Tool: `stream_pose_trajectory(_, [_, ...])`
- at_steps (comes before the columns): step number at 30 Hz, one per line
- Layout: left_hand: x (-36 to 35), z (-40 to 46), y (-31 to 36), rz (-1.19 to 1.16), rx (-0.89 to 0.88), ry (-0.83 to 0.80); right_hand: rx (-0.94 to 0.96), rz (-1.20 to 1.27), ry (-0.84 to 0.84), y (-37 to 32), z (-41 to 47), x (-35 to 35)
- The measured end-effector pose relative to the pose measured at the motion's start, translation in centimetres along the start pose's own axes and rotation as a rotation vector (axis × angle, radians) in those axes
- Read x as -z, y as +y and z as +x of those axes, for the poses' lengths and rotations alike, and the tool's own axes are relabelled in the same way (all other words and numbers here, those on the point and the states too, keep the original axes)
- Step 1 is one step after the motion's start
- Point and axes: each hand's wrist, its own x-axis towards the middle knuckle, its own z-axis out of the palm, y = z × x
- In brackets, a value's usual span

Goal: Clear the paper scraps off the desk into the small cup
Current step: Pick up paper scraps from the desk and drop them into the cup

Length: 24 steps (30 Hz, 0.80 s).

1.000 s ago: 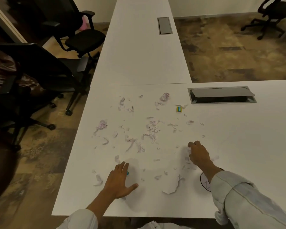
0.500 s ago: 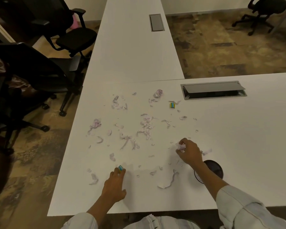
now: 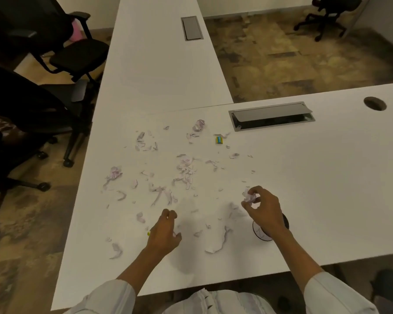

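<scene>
White counter (image 3: 315, 189) littered with paper scraps (image 3: 186, 169), right hand (image 3: 262, 207) pinching a crumpled wad (image 3: 249, 196) just above the small cup (image 3: 262, 232), left hand (image 3: 165, 232) closing on bits — most scraps left.

1. The small cup (image 3: 259, 232) sits mostly behind the right hand (image 3: 264, 208) and wrist; only a white arc of its side with a dark squiggle and a dark strip of rim show, so what it holds cannot be told
2. The left hand (image 3: 162, 234) covers a small yellow object (image 3: 148, 233); only a sliver shows at its left edge
3. The print on the yellow-and-blue item (image 3: 219, 139) is too small to read
4. The smallest paper scraps (image 3: 186, 171) are mere flecks, their markings illegible
5. Both sleeves are cut off by the bottom edge
6. The dark chairs (image 3: 27, 105) on the left run out of frame, details lost in shadow
</scene>
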Motion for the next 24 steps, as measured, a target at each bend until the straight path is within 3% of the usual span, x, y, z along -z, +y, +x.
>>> stream_pose_trajectory(5, [0.1,3.1,7.5,-0.218,-0.203,0.094,-0.08,0.05,0.14,0.9,-2.0,3.3])
stream_pose_trajectory(10, [-1.3,4.4,15.0,-0.355,-0.393,0.091,-0.114,-0.04,0.092,3.7,-5.1,5.1])
stream_pose_trajectory(18, [-3.8,4.6,22.0,-0.361,-0.518,0.001,-0.148,-0.156,0.021,5.4,-7.1,6.2])
stream_pose_trajectory(24, [-5.6,4.7,24.4,-0.311,-0.505,-0.103,-0.173,-0.091,0.122,7.4,-8.2,8.1])
